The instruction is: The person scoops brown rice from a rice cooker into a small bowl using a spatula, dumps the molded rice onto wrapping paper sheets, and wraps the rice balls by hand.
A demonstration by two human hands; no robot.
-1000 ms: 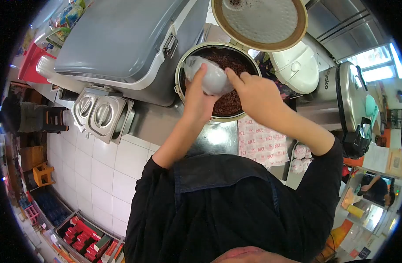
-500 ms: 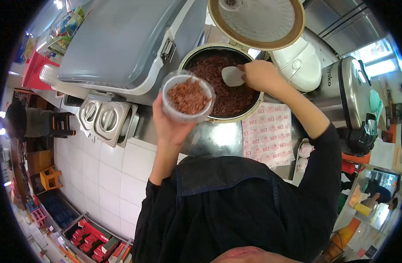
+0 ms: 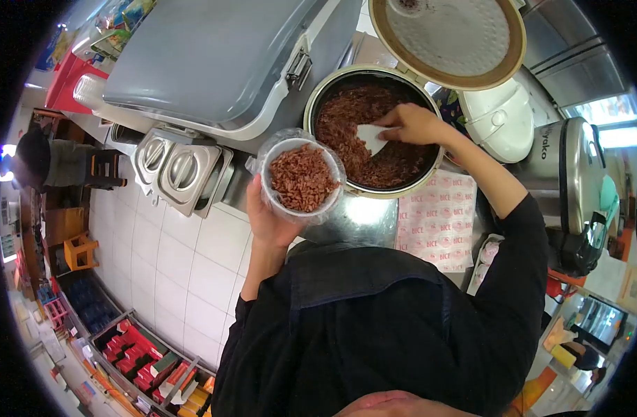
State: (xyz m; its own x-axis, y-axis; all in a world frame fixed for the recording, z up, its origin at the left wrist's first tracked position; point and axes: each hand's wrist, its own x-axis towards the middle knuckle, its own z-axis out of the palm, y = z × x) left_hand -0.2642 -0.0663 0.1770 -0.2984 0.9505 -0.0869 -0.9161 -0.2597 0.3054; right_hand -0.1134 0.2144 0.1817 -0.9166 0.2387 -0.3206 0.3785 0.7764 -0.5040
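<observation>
My left hand (image 3: 271, 224) is closed around a white bowl (image 3: 266, 182) wrapped in clear plastic and holds it beside the cooker. Reddish-brown rice (image 3: 303, 179) fills the bowl. Over the open rice cooker (image 3: 311, 111), my right hand (image 3: 417, 126) grips a white rice paddle (image 3: 370, 137). Its blade stands tilted on edge, with the lower end in the brown rice (image 3: 350, 115) inside the pot. The cooker's lid (image 3: 452, 38) is raised at the back.
A large grey-lidded box (image 3: 200, 62) stands left of the cooker, with lidded steel containers (image 3: 179, 170) below it. Printed paper sheets (image 3: 435, 221) lie on the steel counter. On the right are a white-lidded appliance (image 3: 498, 121) and a steel cooker (image 3: 569, 167). A person (image 3: 61, 160) is far left.
The paddle has gone from lying flat over the rice to tilted on edge in it. My left hand still holds the bowl, which now tips more toward the camera. The whole view has shifted slightly.
</observation>
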